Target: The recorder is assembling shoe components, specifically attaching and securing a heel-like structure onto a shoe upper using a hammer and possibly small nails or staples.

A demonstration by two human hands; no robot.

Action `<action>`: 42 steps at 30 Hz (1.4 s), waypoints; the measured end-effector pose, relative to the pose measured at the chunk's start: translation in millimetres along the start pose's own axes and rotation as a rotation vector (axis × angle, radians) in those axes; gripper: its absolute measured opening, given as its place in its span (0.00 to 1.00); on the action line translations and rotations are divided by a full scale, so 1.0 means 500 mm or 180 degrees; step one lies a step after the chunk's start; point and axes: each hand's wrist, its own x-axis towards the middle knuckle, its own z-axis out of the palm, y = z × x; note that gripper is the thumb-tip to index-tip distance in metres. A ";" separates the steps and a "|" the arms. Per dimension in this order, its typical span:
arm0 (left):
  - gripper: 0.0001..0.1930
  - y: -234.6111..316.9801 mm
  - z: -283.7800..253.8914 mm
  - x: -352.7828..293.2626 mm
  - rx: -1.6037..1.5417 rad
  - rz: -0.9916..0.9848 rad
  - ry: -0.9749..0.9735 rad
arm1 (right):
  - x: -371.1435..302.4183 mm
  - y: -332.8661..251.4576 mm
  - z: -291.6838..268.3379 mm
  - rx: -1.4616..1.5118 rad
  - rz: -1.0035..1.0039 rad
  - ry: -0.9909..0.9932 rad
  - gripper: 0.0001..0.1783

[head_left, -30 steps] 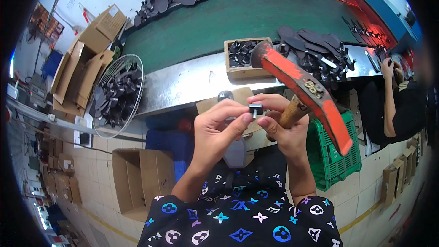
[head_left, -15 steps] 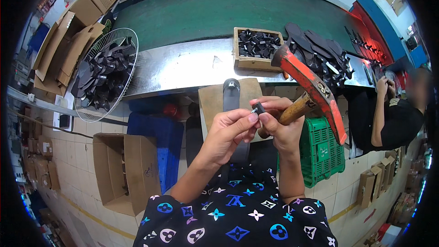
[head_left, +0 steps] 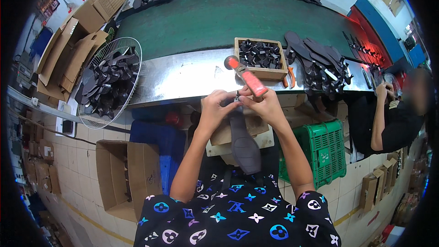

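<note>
A dark shoe sole (head_left: 245, 145) lies lengthwise before me, its far end under my fingers. My left hand (head_left: 214, 110) is closed in a pinch at that end, on a small heel tip (head_left: 237, 95) that my fingers mostly cover. Close against it, my right hand (head_left: 269, 109) pinches at the same spot and also keeps hold of a hammer. The worn red hammer head (head_left: 249, 78) sticks up above the right hand; its handle is hidden. Beneath the sole is a brown pad (head_left: 256, 128) on a pale base.
Ahead on the metal bench edge stands a wooden box (head_left: 260, 73) of small black pieces, with orange-handled pliers (head_left: 291, 77) beside it. More soles (head_left: 315, 52) lie to the right. A wire basket (head_left: 138, 71), a carton (head_left: 144, 174) and a green crate (head_left: 336, 155) flank me. A person (head_left: 398, 119) sits at right.
Both hands have moved forward to the sole's far end, bringing the heel tip there. The hammer has swung left and away with the right hand. More of the sole now shows.
</note>
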 end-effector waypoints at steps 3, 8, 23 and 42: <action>0.14 -0.004 0.002 -0.012 -0.0249 0.0088 0.0160 | 0.009 -0.015 0.004 -0.0748 -0.0286 -0.0321 0.15; 0.13 -0.014 0.003 -0.011 -0.0290 0.0131 0.0136 | 0.007 -0.023 -0.009 -0.1203 -0.0846 -0.0401 0.15; 0.16 -0.008 -0.009 -0.016 -0.0721 -0.0384 -0.0023 | -0.056 -0.104 0.012 -0.1508 -0.0352 -0.0035 0.16; 0.54 0.018 -0.012 -0.039 0.0964 -0.0160 -0.0354 | -0.206 -0.094 0.024 -0.2186 -0.0756 0.0331 0.16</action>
